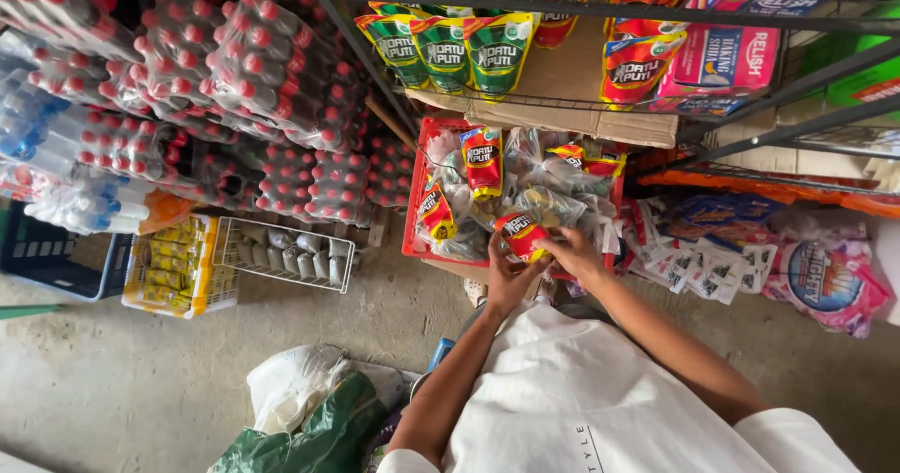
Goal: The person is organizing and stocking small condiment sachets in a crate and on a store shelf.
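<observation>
Pouch [521,235], glossy, red and yellow, sits pinched between both our hands at the near edge of the red plastic crate [412,212], our left hand [507,281] cupping it from below and our right hand [574,255] closed on its top. Beneath the grip lies rough grey concrete floor [122,379]. Beyond it the crate holds more such pouches among crinkled clear bags, and farther off stand shrink-wrapped red-capped bottles [234,79].

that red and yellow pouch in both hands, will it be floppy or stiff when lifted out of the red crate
The pouch looks like a soft film refill pack, so it would probably sag and bend rather than hold its shape. Its glossy surface may be slippery, which could be why the left hand and right hand both take it. It seems unlikely to roll in the red crate.
</observation>
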